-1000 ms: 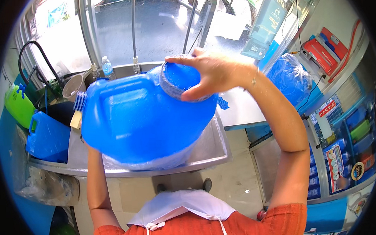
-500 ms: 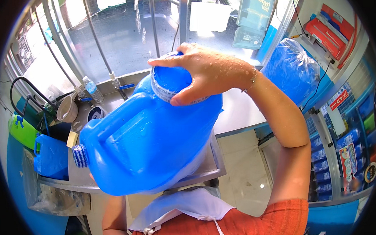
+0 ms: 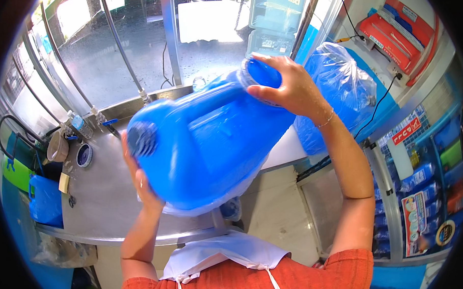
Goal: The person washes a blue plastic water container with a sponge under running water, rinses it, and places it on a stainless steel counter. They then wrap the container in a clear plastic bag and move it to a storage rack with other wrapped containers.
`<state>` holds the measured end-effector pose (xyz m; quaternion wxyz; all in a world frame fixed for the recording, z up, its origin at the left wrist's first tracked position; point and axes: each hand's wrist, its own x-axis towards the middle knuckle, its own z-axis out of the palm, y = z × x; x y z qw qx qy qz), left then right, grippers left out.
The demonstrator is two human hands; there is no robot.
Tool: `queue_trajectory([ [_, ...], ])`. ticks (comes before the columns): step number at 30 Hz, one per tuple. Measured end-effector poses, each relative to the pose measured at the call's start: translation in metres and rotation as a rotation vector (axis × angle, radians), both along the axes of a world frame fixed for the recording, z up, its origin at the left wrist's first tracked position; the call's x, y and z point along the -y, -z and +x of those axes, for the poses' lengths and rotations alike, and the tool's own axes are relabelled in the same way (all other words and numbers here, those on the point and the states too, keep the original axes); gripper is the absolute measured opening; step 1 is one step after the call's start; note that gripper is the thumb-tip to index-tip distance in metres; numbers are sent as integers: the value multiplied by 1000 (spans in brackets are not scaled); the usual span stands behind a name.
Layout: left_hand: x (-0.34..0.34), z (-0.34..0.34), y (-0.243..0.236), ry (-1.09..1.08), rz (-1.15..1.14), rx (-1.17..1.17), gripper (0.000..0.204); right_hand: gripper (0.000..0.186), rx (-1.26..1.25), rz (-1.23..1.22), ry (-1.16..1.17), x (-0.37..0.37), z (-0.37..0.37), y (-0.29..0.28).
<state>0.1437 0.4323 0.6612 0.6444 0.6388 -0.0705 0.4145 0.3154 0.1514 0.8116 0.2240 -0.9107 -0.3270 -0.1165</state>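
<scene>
The large, glossy blue plastic jug point(image 3: 226, 144) could slip, I think, if its wet-looking surface slides against my skin, or drop onto the flat grey steel counter point(image 3: 106, 194) if either hold gives. It hangs tilted between my hands: left of my right hand point(image 3: 297, 88), thumb and fingers pinching its round neck point(image 3: 245, 75), and right of my left hand point(image 3: 143, 180), pressed along its end, how curled I cannot tell
</scene>
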Motion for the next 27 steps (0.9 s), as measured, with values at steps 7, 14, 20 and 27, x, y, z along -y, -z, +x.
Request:
queue_trajectory([
  [7, 90, 64, -6, -122, 246, -22, 79, 101, -4, 88, -80, 75, 99, 22],
  [14, 199, 73, 36, -346, 397, 43, 80, 94, 60, -270, -343, 64, 183, 4],
  [20, 217, 60, 84, -17, 865, -41, 84, 98, -13, -270, -88, 74, 219, 6],
  [27, 205, 46, 88, 191, 1538, -485, 36, 101, 4, -269, -26, 59, 228, 9],
])
